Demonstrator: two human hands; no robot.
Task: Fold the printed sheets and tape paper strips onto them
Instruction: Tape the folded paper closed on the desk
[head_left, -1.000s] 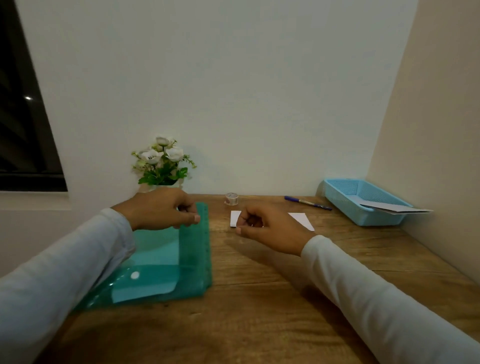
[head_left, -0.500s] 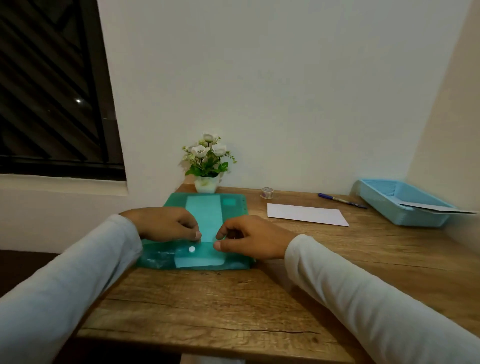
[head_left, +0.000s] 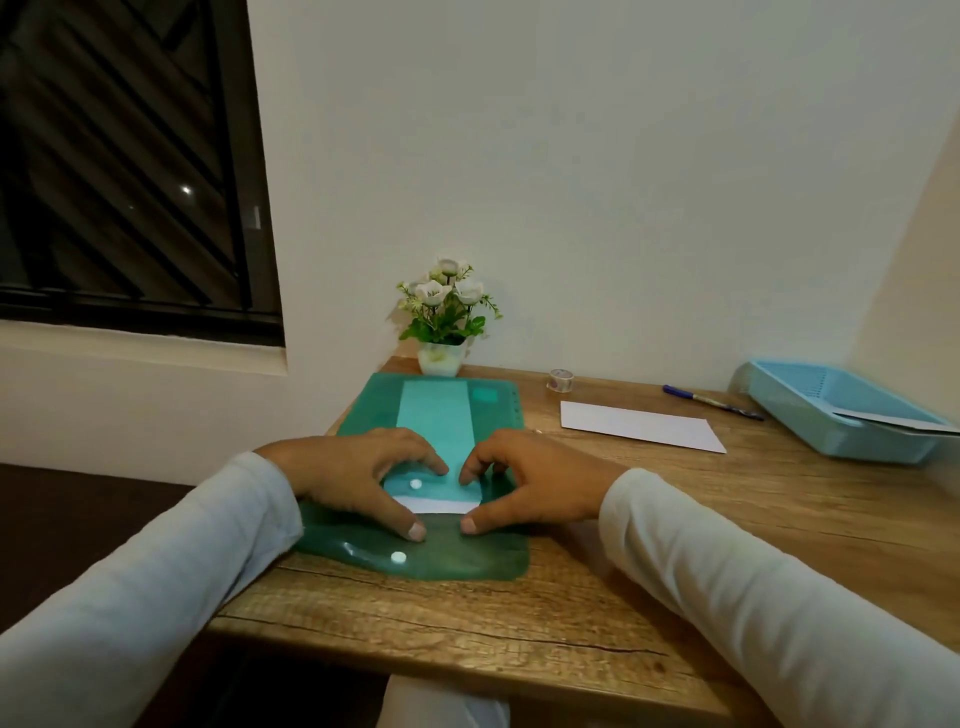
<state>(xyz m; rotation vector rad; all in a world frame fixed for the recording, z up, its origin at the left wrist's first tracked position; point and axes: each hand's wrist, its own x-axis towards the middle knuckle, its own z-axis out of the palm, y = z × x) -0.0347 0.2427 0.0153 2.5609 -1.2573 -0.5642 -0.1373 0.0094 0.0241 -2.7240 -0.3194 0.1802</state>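
While white paper (head_left: 436, 505) peeks out, both hands (head_left: 358, 475) (head_left: 530, 483) pinch the green folder's (head_left: 441, 410) flap open.

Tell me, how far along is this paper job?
Early. Both hands, left hand and right hand, are opening the green folder, baring a white sheet edge. One paper lies flat beside it, another in the blue basket. The tape roll stands untouched.

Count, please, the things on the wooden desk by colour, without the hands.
Green: 1, the folder
White: 2, the paper sheet and the flower pot
Blue: 2, the basket and the pen
Clear: 1, the tape roll
Total: 6
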